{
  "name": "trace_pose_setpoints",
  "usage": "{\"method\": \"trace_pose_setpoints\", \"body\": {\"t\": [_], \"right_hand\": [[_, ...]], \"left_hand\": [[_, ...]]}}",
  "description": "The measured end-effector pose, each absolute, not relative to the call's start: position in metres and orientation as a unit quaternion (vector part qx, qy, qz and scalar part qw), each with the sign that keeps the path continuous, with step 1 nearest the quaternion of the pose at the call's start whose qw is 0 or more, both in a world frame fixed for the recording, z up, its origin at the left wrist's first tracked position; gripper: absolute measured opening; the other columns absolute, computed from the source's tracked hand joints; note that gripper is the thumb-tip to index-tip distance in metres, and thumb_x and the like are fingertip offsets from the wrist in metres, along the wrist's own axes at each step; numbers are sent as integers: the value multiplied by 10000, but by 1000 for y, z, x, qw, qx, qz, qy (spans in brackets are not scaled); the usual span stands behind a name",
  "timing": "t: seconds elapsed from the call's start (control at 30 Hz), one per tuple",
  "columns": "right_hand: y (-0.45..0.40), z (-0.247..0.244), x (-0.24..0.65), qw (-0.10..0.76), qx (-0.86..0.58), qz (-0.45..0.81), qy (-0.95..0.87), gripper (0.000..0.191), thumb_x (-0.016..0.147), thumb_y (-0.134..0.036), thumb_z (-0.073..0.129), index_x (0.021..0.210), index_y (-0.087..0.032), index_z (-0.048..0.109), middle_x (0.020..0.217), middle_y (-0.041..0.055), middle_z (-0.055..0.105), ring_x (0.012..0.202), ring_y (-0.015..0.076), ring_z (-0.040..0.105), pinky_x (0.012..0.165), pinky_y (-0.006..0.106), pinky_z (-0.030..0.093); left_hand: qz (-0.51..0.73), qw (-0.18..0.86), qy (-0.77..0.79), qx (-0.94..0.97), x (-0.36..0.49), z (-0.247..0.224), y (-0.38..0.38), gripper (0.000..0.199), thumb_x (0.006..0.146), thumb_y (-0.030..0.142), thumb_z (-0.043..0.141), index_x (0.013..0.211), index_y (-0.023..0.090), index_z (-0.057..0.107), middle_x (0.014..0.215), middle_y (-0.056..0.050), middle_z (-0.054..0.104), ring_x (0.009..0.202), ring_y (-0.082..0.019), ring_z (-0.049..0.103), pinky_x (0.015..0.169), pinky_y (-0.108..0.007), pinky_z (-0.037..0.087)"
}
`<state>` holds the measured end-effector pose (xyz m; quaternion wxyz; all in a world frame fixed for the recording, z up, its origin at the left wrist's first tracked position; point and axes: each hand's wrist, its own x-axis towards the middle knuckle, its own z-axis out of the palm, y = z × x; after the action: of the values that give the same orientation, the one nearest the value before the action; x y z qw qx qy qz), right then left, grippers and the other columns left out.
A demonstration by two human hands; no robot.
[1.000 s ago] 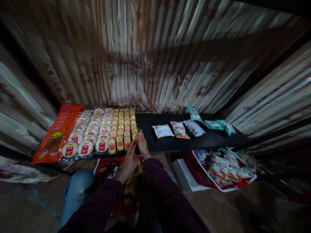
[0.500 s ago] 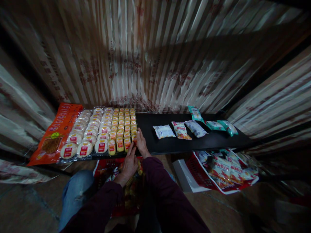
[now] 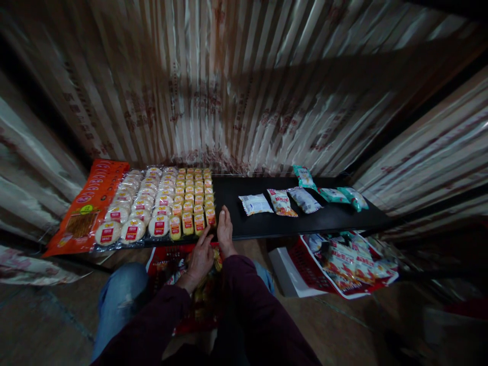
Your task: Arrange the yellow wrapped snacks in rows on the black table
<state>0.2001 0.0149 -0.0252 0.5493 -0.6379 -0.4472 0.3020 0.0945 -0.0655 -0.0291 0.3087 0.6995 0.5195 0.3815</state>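
Several small yellow wrapped cakes [image 3: 187,222] stand in neat columns on the black shelf [image 3: 244,229]. By the front end of their rightmost column is my left hand [image 3: 201,259], fingers extended, holding nothing that I can make out. My right hand [image 3: 225,231] is upright just right of that column, fingers stretched, with nothing in it. Round white packaged cakes [image 3: 131,230] fill the columns to the left, beside an orange packet [image 3: 82,216]. Whether either hand touches the cakes is hard to tell.
Loose white packets [image 3: 282,202] and green packets [image 3: 335,195] lie on the right of the shelf. Below it are a red basket of packets [image 3: 345,262], a white box [image 3: 290,272] and a red container [image 3: 186,325] between my knees. Striped plastic sheeting [image 3: 229,101] hangs behind.
My right hand has moved slightly right, away from the yellow cakes. My left hand has drawn back a little towards me, uncovering the front cake of the rightmost column.
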Motion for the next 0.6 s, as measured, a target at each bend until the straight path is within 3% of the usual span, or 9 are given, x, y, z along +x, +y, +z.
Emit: {"method": "trace_pose_setpoints", "body": {"t": [0.23, 0.47, 0.6], "right_hand": [[-17, -33, 194, 542, -645, 280, -461, 637, 910, -536, 256, 1308, -92, 483, 1355, 172, 504, 1283, 219, 439, 1098, 386, 303], [-53, -39, 182, 557, -626, 231, -495, 458, 931, -413, 306, 1218, -151, 548, 1235, 130, 590, 1158, 194, 525, 1013, 368, 389], [-89, -59, 174, 543, -617, 226, -522, 379, 908, -339, 344, 1150, -168, 580, 1154, 113, 623, 1091, 196, 555, 973, 369, 418]], "left_hand": [[350, 321, 506, 720, 90, -40, -85, 370, 788, 75, 407, 1069, 160, 632, 1419, -125, 458, 1282, -231, 468, 1099, -396, 365], [275, 325, 507, 749, 88, -33, -89, 544, 755, 55, 418, 1288, 110, 514, 1510, -130, 312, 1353, -215, 370, 1118, -347, 338], [248, 351, 515, 742, 79, -48, -100, 521, 750, 83, 479, 1265, 120, 547, 1452, -146, 407, 1343, -238, 381, 1123, -364, 318]]}}
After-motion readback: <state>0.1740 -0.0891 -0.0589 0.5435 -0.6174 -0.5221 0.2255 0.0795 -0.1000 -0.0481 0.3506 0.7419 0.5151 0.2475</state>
